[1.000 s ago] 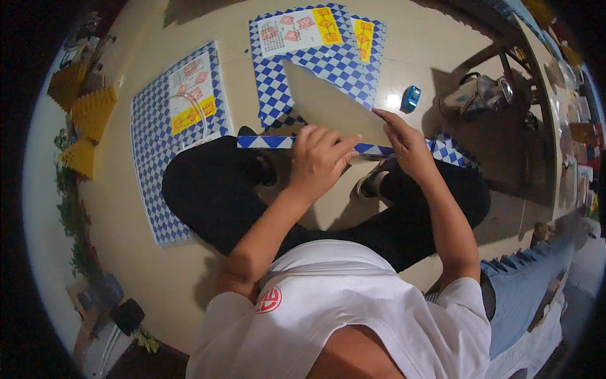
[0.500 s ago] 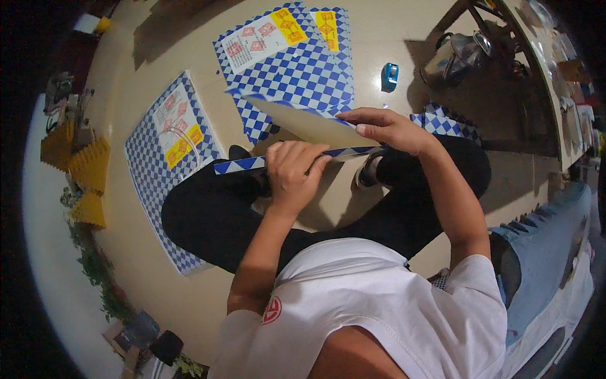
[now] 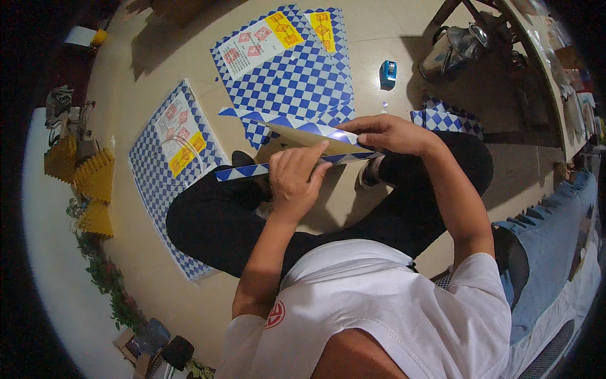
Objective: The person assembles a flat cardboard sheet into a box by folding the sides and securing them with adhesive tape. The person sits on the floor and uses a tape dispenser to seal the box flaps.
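I sit cross-legged on the floor in black trousers, holding a flat blue-and-white checkered cardboard sheet (image 3: 303, 136) above my legs; its plain tan inner side faces me. My left hand (image 3: 297, 180) grips the sheet's near edge, fingers pressed along a fold. My right hand (image 3: 388, 134) pinches the sheet's right end from above. A checkered flap (image 3: 240, 172) sticks out to the left under my left hand.
Two more flat checkered sheets with yellow and red labels lie on the tan floor, one ahead (image 3: 284, 57) and one to the left (image 3: 173, 145). A small blue tape dispenser (image 3: 387, 72) lies ahead right. Yellow folded items (image 3: 95, 189) stand at the left. Another person's jeans-clad leg (image 3: 549, 252) is at the right.
The sheet has been lifted from my lap and tilted up. Both hands moved nearer together on it, and the view has shifted toward the floor ahead.
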The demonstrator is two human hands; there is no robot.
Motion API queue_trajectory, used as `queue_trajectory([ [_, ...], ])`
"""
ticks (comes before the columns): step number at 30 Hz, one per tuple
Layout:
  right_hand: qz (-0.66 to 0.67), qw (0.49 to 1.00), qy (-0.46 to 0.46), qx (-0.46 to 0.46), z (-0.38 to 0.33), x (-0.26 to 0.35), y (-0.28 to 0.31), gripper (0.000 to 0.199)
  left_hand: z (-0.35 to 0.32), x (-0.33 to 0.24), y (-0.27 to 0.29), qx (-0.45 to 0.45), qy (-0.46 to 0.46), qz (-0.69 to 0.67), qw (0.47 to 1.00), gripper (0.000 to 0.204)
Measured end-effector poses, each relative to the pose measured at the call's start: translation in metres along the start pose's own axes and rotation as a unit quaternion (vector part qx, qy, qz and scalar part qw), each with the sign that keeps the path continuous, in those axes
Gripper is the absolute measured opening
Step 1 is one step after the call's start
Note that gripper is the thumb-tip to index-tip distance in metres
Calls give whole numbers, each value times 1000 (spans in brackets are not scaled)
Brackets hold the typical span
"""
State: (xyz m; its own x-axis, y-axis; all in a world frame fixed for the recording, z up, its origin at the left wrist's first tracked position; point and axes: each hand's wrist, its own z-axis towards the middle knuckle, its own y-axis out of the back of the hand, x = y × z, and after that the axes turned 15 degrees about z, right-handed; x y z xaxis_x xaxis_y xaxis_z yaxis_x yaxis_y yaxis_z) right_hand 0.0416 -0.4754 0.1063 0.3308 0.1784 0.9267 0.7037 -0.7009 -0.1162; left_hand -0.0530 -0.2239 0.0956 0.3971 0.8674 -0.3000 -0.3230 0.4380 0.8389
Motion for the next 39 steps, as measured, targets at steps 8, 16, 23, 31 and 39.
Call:
queue_trajectory([
  [8,-48,998,-23,26,-6,6,4,43,-1,5,-1,0,-75,38,996,43],
  [16,-99,992,69,33,-9,14,-3,45,1,4,-5,-47,-91,62,993,37],
  [23,-37,999,-17,16,-8,19,-11,47,-3,11,5,0,-46,11,999,17],
  [31,-72,997,8,39,-12,24,-10,46,10,11,10,4,-45,-14,999,13],
  [39,-17,1000,23,5,-23,18,-18,39,21,1,14,50,-11,-12,999,11],
])
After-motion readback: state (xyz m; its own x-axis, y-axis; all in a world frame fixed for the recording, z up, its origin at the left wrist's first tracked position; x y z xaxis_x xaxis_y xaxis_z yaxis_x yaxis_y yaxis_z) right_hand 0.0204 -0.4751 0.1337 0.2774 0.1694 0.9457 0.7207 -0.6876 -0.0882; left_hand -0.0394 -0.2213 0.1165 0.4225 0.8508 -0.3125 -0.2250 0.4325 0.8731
